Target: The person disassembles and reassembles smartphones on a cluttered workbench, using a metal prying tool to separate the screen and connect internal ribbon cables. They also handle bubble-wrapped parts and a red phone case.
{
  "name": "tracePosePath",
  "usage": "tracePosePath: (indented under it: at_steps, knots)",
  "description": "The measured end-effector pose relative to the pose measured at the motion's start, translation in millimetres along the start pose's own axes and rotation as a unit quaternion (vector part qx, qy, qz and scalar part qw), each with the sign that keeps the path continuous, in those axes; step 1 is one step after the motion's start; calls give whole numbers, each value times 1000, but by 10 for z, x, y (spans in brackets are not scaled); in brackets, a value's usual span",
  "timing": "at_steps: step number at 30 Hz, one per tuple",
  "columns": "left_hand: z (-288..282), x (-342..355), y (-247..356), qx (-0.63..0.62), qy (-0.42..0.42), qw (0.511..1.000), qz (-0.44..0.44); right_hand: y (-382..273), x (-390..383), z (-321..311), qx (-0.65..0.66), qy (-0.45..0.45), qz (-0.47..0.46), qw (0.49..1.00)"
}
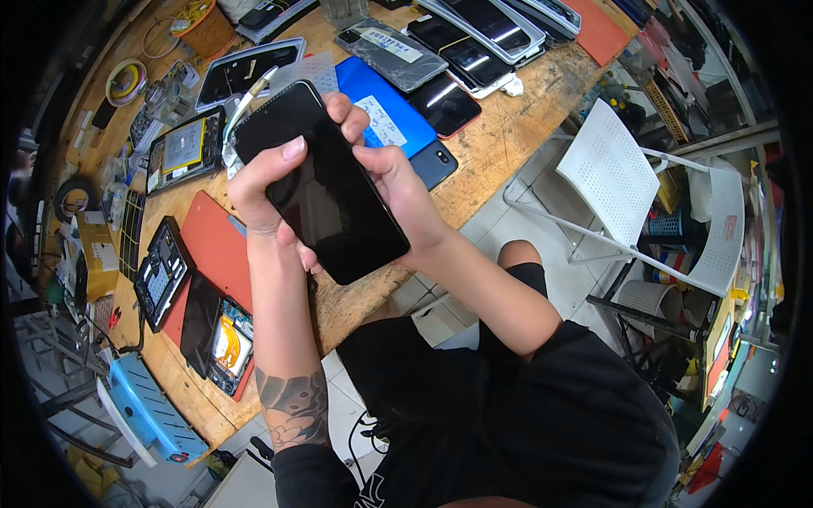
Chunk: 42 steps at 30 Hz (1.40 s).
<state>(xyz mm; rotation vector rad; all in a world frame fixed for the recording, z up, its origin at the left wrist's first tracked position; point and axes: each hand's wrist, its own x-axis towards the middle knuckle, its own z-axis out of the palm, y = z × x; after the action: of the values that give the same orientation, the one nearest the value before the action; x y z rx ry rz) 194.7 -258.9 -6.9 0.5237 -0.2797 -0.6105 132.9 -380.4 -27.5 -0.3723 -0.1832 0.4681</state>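
A smartphone (343,216) with a dark, unlit screen is held tilted above the workbench. My left hand (258,190) is closed around its left edge, the thumb lying on the glass and fingertips showing beside the lower left edge. On the opposite side, my right hand (411,195) grips the right edge, with fingers curled near the top corner. Most of the phone's back is hidden. A whitish strip (247,106) with a silvery end shows next to the phone's upper left corner; I cannot tell whether it is attached.
An opened phone (229,343) and a black phone frame (163,271) lie on or beside a red mat (212,237). A blue phone (405,142) with a note and several stacked phones (474,51) fill the far side. A white folding chair (610,169) stands right.
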Motion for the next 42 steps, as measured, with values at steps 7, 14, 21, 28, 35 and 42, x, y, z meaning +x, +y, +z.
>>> tracePosePath:
  at_steps: [7,14,21,28,35,42]
  knots:
    - [67,39,-109,-9,22,1000,13,29,-80,-71,15,1,-31,999]
    - [69,38,-102,9,36,999,-6,25,-85,-104,46,-19,-22,999]
    - [100,56,-105,16,46,999,-3,4,-90,-68,77,37,-8,996]
    - [49,49,-70,31,46,998,-38,20,-71,-58,102,35,-39,993]
    - [91,42,-87,34,45,998,-9,40,-90,-83,92,33,-55,994]
    - [105,46,-65,46,33,998,0,23,-55,-144,16,-20,-31,999]
